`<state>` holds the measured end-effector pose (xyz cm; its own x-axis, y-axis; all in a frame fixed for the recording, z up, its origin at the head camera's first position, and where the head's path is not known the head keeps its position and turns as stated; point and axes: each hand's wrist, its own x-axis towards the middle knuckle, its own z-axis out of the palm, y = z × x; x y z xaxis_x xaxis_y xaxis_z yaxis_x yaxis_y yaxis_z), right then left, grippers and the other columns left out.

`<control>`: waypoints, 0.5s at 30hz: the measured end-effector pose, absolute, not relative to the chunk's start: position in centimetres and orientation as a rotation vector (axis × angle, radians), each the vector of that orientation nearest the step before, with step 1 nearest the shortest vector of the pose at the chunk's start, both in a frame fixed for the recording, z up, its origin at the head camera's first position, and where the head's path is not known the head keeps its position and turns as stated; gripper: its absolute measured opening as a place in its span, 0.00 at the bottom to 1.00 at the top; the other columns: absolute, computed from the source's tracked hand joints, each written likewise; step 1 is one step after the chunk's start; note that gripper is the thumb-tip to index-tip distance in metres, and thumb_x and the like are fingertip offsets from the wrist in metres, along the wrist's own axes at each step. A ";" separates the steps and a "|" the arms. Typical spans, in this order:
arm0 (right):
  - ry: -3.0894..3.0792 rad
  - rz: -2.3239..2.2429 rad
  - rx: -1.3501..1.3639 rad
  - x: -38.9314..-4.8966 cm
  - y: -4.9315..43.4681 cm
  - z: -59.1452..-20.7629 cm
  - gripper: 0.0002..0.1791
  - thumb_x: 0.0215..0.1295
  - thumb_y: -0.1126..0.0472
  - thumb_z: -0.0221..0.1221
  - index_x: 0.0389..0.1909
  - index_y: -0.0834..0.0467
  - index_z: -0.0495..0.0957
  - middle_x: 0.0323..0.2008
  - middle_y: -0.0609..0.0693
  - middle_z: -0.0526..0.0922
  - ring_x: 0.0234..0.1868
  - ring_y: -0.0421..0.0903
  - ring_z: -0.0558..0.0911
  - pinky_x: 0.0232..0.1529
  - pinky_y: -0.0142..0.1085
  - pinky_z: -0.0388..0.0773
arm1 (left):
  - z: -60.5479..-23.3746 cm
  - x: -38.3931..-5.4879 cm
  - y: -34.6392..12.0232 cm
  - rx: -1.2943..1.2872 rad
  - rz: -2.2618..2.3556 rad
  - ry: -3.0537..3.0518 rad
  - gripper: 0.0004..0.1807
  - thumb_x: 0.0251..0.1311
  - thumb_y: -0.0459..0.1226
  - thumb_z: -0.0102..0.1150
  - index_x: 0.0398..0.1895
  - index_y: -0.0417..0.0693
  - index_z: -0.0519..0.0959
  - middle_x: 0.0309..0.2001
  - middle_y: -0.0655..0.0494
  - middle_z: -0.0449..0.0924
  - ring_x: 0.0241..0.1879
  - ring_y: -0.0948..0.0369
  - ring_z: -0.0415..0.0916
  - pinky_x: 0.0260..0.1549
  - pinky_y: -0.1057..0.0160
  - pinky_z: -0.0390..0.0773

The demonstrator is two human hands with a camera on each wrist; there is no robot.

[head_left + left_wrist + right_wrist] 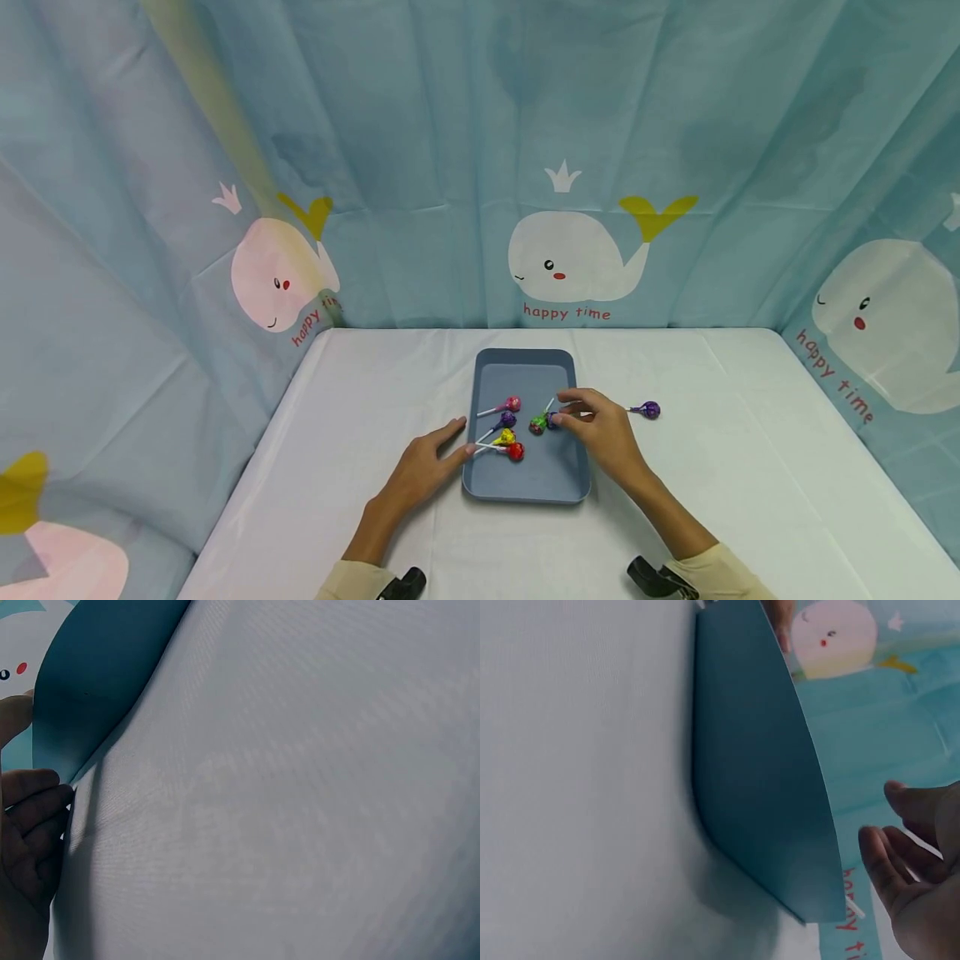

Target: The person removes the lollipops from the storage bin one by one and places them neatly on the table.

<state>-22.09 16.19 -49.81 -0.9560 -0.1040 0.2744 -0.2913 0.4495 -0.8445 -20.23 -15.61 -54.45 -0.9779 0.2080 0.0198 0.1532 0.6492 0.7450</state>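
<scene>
A grey-blue tray [547, 479] holds several wrapped lollipops. Along its left side lie a pink lollipop [512, 404], a purple one [507, 419], a yellow one [507, 436] and a red one [516, 451], sticks pointing left. Right of them sits a green lollipop [537, 424] with a dark purple lollipop [553, 420] beside it, partly covered by my right hand [600, 429]. In the right wrist view, that hand's thumb and fingers stand apart with nothing visible between them. My left hand [427, 467] rests against the tray's left edge, fingers extended, thumb at the rim.
Outside the tray, a purple lollipop [651, 409] lies on the white-covered table [750, 467], just beyond the right hand. A blue curtain [420, 167] with whale prints borders the table at the back and sides.
</scene>
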 end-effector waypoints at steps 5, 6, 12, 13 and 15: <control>-2.540 1.531 0.323 -22.1 15.1 -49.7 0.20 0.63 0.65 0.75 0.57 0.60 0.86 0.52 0.59 0.88 0.48 0.49 0.90 0.52 0.36 0.88 | -54.5 -20.3 -15.6 0.300 1.249 2.794 0.42 0.70 0.65 0.60 0.80 0.54 0.70 0.77 0.53 0.71 0.78 0.46 0.66 0.76 0.38 0.65; -2.542 1.534 0.318 -22.0 14.9 -49.7 0.20 0.63 0.65 0.75 0.56 0.60 0.86 0.52 0.59 0.88 0.48 0.49 0.90 0.52 0.37 0.88 | -54.5 -20.3 -15.6 0.299 1.248 2.795 0.42 0.70 0.65 0.59 0.80 0.54 0.70 0.77 0.53 0.71 0.78 0.46 0.66 0.76 0.38 0.65; -2.572 1.529 0.288 -22.0 14.0 -49.8 0.21 0.63 0.66 0.75 0.56 0.60 0.86 0.53 0.59 0.89 0.48 0.49 0.90 0.52 0.41 0.89 | -54.6 -20.2 -15.6 0.300 1.255 2.798 0.42 0.70 0.65 0.60 0.79 0.55 0.71 0.77 0.53 0.71 0.77 0.46 0.66 0.76 0.38 0.65; -2.578 1.528 0.282 -22.0 13.9 -49.9 0.21 0.62 0.66 0.75 0.56 0.61 0.86 0.53 0.59 0.89 0.48 0.49 0.90 0.51 0.42 0.89 | -54.6 -20.2 -15.6 0.301 1.257 2.797 0.42 0.70 0.65 0.60 0.79 0.55 0.71 0.77 0.53 0.71 0.77 0.46 0.66 0.76 0.38 0.65; -2.588 1.527 0.269 -22.0 13.6 -50.0 0.21 0.61 0.67 0.75 0.56 0.61 0.86 0.52 0.59 0.89 0.47 0.49 0.91 0.49 0.42 0.90 | -54.8 -20.2 -15.6 0.299 1.261 2.794 0.42 0.69 0.65 0.60 0.79 0.55 0.71 0.77 0.53 0.71 0.78 0.46 0.66 0.76 0.37 0.65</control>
<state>-21.99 13.64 -50.04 -0.9764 -0.0893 0.1969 -0.2155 0.4737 -0.8539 -20.24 -15.61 -54.75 -0.9792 0.2016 0.0233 0.1508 0.6462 0.7481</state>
